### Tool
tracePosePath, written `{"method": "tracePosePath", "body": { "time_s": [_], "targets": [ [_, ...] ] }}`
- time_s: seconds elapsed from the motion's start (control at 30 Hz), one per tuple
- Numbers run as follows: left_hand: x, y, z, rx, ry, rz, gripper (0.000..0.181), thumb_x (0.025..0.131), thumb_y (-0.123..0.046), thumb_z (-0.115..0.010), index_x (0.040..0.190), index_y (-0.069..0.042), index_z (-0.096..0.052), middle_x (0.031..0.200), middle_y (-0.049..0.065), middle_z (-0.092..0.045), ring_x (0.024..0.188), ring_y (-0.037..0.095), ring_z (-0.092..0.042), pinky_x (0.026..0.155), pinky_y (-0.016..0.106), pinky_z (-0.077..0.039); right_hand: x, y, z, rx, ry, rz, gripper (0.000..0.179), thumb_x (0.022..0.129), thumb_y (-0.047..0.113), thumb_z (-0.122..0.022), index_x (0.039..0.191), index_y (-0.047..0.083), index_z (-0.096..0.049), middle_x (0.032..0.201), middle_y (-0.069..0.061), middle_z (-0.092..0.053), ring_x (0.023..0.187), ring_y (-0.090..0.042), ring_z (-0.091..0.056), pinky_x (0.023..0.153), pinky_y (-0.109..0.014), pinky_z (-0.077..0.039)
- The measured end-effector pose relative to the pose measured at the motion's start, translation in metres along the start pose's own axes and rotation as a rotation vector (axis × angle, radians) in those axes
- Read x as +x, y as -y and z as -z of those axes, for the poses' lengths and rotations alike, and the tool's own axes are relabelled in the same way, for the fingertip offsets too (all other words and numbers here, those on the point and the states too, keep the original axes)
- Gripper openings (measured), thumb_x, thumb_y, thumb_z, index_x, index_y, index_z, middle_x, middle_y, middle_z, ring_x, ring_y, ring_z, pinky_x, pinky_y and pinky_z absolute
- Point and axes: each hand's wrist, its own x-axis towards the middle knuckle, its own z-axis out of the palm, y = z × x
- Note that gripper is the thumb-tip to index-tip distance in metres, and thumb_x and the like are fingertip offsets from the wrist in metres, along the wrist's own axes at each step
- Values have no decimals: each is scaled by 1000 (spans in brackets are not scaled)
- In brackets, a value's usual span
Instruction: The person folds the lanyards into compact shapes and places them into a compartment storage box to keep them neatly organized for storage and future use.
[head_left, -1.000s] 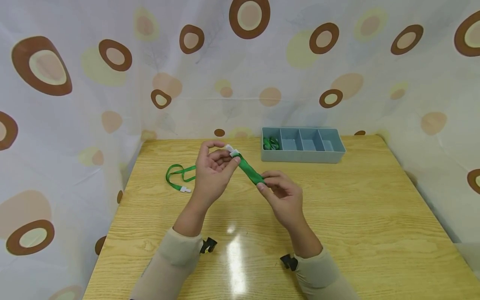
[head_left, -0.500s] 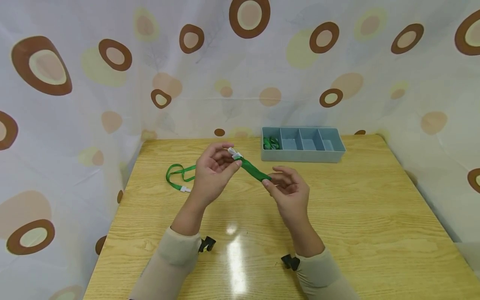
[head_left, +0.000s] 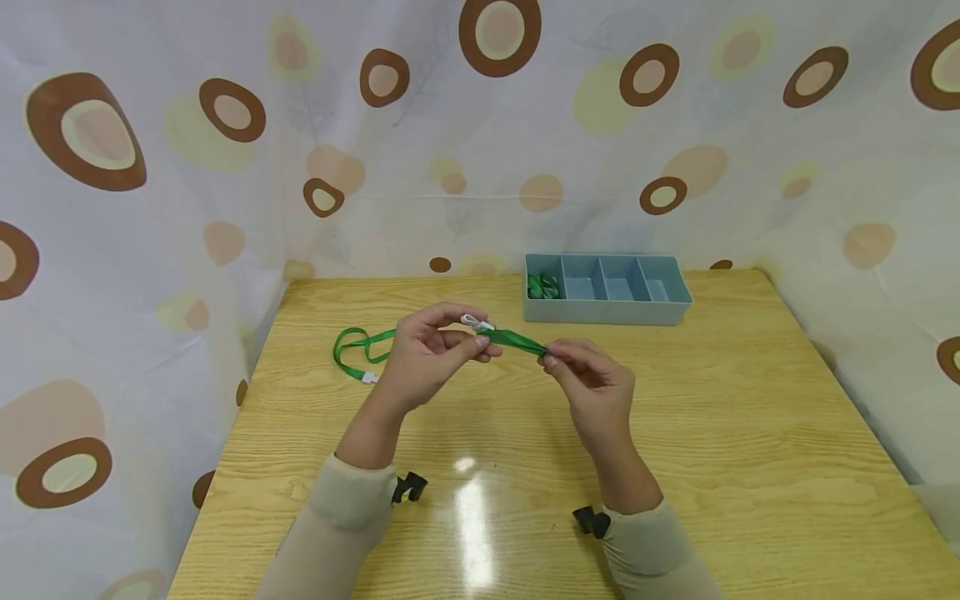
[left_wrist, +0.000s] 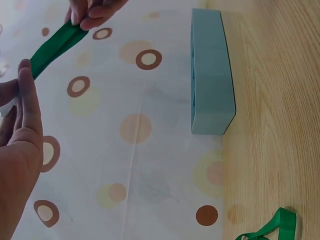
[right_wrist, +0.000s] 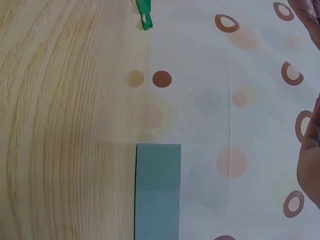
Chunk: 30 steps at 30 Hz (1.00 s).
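A folded green lanyard [head_left: 517, 341] with a white plastic clip [head_left: 477, 322] is stretched between both hands, above the table. My left hand [head_left: 427, 354] pinches its clip end between thumb and fingers. At the other end, my right hand [head_left: 597, 392] pinches the folded ribbon. In the left wrist view the green ribbon [left_wrist: 57, 46] spans the two hands. The right wrist view catches only part of the right hand [right_wrist: 311, 160] at its edge. Behind the left hand, a second green lanyard [head_left: 348, 354] lies looped on the table, partly hidden.
A blue-grey box [head_left: 607, 311] with several compartments stands at the table's back edge. Green lanyards [head_left: 543, 286] lie in its leftmost compartment. Patterned curtain [head_left: 480, 167] hangs behind the wooden table [head_left: 750, 433] and at its sides. Black buckles [head_left: 592, 522] hang at both sleeves.
The held lanyard has swung from a steep slant to nearly level. My right hand has moved right and slightly down; the left fingers and clip have lowered a little.
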Motion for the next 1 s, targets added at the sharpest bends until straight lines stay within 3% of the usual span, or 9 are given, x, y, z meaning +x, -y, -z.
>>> {"method": "tracePosePath", "body": {
  "time_s": [0.3, 0.5, 0.63, 0.77, 1.0],
  "targets": [
    [1, 2, 0, -52, 16, -35, 24, 87, 11, -66, 110, 15, -61, 105, 15, -69, 88, 26, -74, 83, 42, -60, 1, 5, 1, 88, 6, 56, 12, 87, -18, -60, 96, -25, -64, 97, -18, -70, 84, -22, -72, 77, -29, -61],
    [1, 3, 0, -76, 45, -87, 18, 85, 13, -67, 102, 17, -63, 103, 15, -70, 88, 25, -72, 82, 38, -61, 2, 8, 0, 17, -45, -3, 12, 87, -15, -64, 97, -20, -66, 93, -12, -72, 79, -19, -70, 75, -27, -60],
    [0, 4, 1, -90, 50, -75, 15, 85, 15, -66, 99, 18, -62, 103, 13, -70, 91, 23, -70, 81, 34, -61, 2, 9, -1, 27, -73, -74, 22, 84, -13, -68, 105, -17, -62, 96, -11, -71, 85, -18, -70, 78, -27, -60],
    [-2, 4, 2, -45, 43, -45, 10, 86, 9, -67, 92, 16, -64, 102, 11, -70, 95, 22, -68, 80, 30, -60, 3, 10, -1, 30, -102, -135, 30, 82, -10, -72, 109, -13, -59, 98, -9, -70, 91, -19, -69, 82, -27, -59],
    [-1, 6, 3, 60, -39, -10, 11, 91, -3, -68, 93, 8, -69, 95, 5, -73, 85, 19, -68, 78, 30, -59, 4, 9, -1, 52, -123, -142, 21, 84, -8, -71, 101, -16, -61, 94, -8, -72, 83, -16, -70, 76, -25, -60]
  ]
}}
